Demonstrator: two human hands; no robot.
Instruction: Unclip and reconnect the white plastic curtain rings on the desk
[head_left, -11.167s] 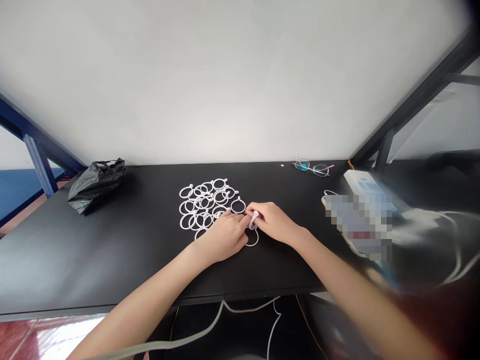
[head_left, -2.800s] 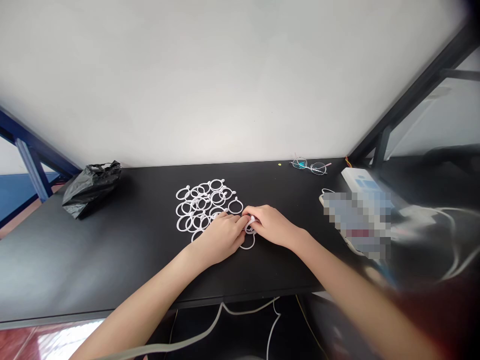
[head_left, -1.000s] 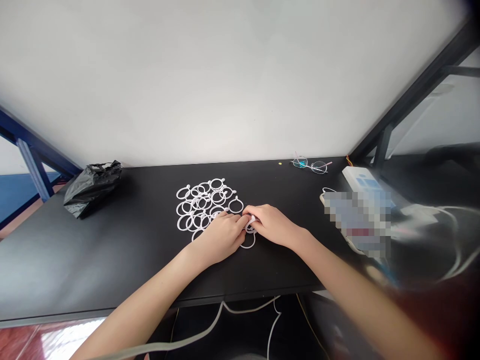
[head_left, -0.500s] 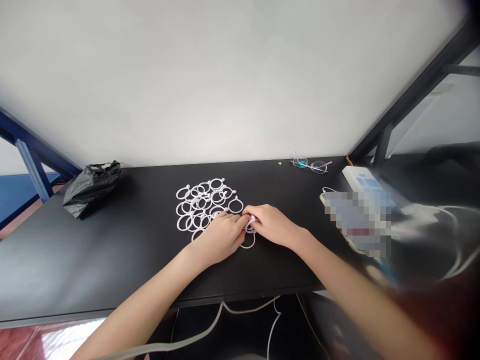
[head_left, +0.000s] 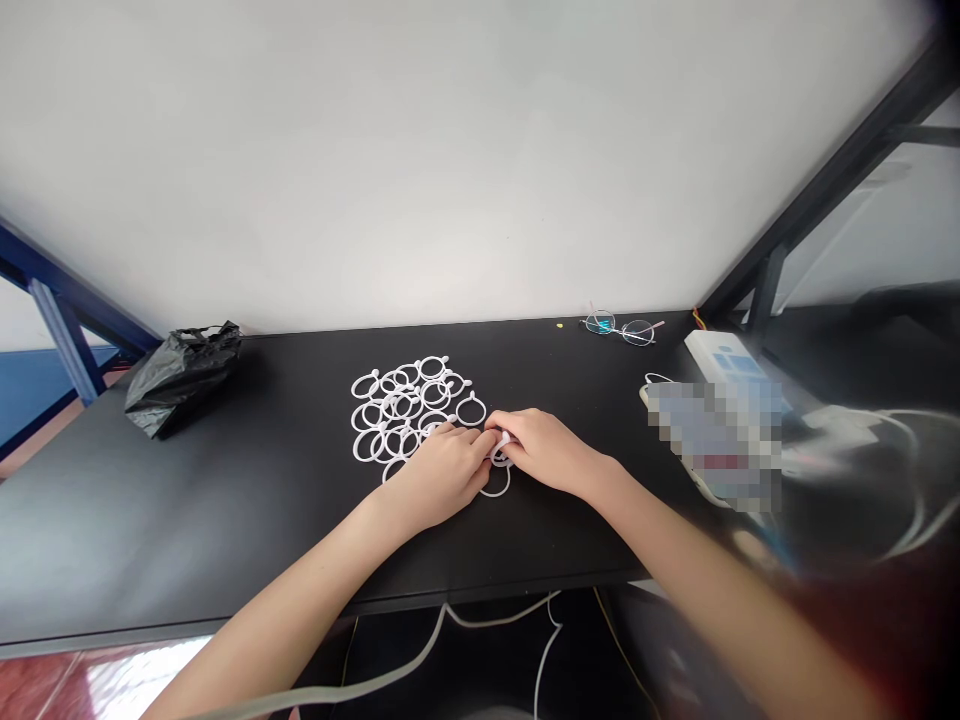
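Note:
My left hand (head_left: 444, 472) and my right hand (head_left: 541, 448) meet at the middle of the black table, fingertips pressed together. Between them is a small white ring (head_left: 501, 455) with a knob, like a curtain ring, partly covered by the fingers. Both hands are closed on it. Another white ring (head_left: 496, 494) lies just beneath, its upper part hidden. To the left, a cluster of several white rings (head_left: 406, 404) lies flat and overlapping; my left hand covers the nearest ones. One ring (head_left: 471, 409) sits slightly apart at the cluster's right edge.
A crumpled black plastic bag (head_left: 184, 375) rests at the left. Eyeglasses (head_left: 619, 328) lie near the wall. On the right are a white box (head_left: 724, 355), a blurred-out phone (head_left: 712, 450) and a clear plastic bag (head_left: 855, 480). A white cable (head_left: 420, 655) hangs along the front edge.
Almost nothing differs. Both hands keep the same grip on the small white ring, and the cluster lies as before; the view has shifted very slightly.

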